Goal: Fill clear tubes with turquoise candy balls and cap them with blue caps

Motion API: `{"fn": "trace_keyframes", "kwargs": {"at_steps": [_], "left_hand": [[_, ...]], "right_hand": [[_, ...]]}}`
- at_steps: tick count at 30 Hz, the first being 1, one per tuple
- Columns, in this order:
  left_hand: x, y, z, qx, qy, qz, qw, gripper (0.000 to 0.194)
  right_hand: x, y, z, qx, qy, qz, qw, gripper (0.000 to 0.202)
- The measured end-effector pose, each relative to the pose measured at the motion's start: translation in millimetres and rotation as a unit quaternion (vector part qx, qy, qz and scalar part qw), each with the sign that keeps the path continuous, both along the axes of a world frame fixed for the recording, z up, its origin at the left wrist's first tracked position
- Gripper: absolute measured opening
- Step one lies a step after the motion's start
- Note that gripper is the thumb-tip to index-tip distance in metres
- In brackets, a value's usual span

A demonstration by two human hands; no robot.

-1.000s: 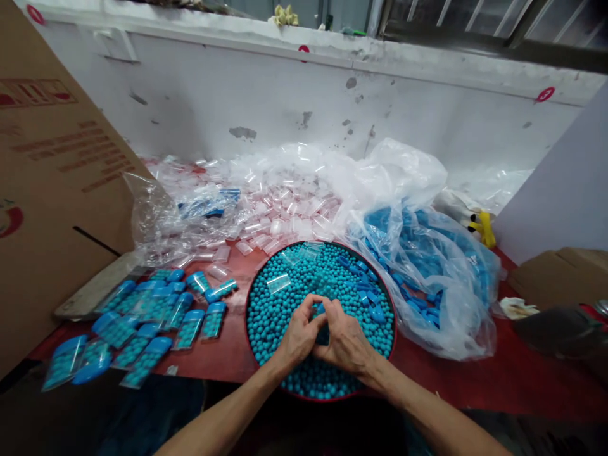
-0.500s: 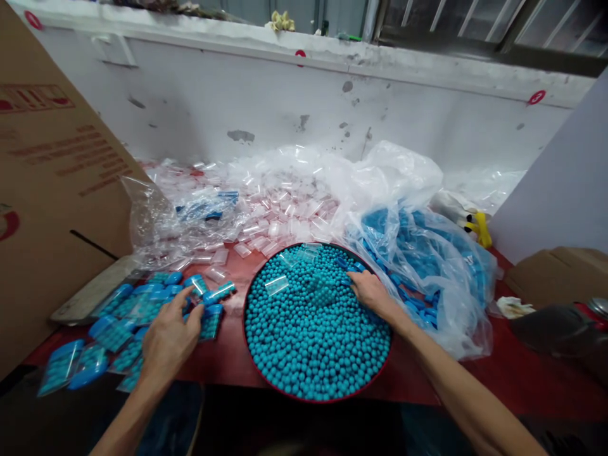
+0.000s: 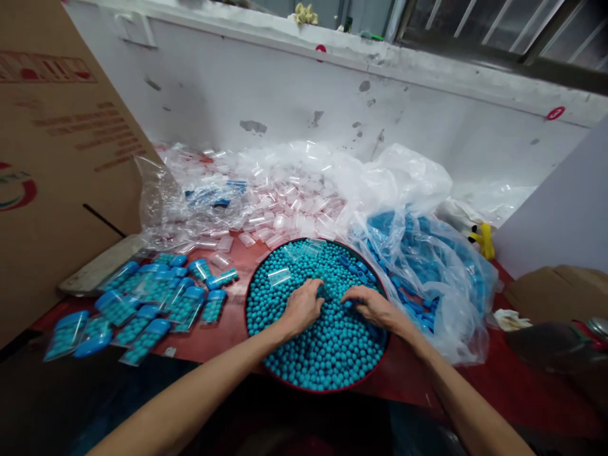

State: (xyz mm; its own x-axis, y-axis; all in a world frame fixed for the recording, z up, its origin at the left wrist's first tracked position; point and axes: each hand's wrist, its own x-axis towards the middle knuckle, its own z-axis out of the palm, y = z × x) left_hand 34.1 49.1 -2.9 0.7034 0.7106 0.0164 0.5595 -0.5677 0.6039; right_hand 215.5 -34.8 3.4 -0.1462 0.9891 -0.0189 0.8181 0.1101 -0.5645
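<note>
The left fingers (image 3: 313, 285) and right fingers (image 3: 356, 293) curl at the beads (image 3: 313, 364); whether they grasp anything, I cannot tell. Bead handling seems underway; gathering calls for pinching or scooping between them.

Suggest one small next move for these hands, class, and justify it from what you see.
Probably the left hand, if free, should pick up the clear container: it lies on the turquoise beads close by and looks unfilled, while the capped containers on the left hold such beads. Whether the fingers already grip something, I cannot tell.
</note>
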Motion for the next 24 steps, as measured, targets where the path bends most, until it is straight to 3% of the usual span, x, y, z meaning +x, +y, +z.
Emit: {"fn": "trace_keyframes", "kwargs": {"at_steps": [3, 7, 12, 17, 21, 24], "left_hand": [[5, 1, -4.1, 0.012, 0.042, 0.005, 0.999, 0.033], [11, -1, -5.7, 0.033, 0.088, 0.021, 0.995, 0.029], [14, 0, -8.7, 0.058, 0.074, 0.018, 0.995, 0.019], [9, 5, -13.2, 0.037, 0.048, 0.005, 0.998, 0.016], [4, 9, -11.3, 0.019, 0.035, 0.011, 0.999, 0.015], [-1, 9, -8.0, -0.005, -0.006, 0.017, 1.0, 0.013]], "right_hand": [[-9, -10, -7.8, 0.054, 0.025, 0.032, 0.998, 0.045], [-26, -38, 2.4, 0.12, -0.009, -0.05, 0.991, 0.043], [-37, -67, 19.7, 0.007, -0.111, -0.027, 0.993, 0.021], [-9, -42, 2.3, -0.006, -0.118, -0.071, 0.99, 0.022], [7, -7, 1.9, -0.062, -0.143, -0.205, 0.966, 0.027], [-2, 13, 10.3, -0.098, -0.205, -0.28, 0.933, 0.039]]}}
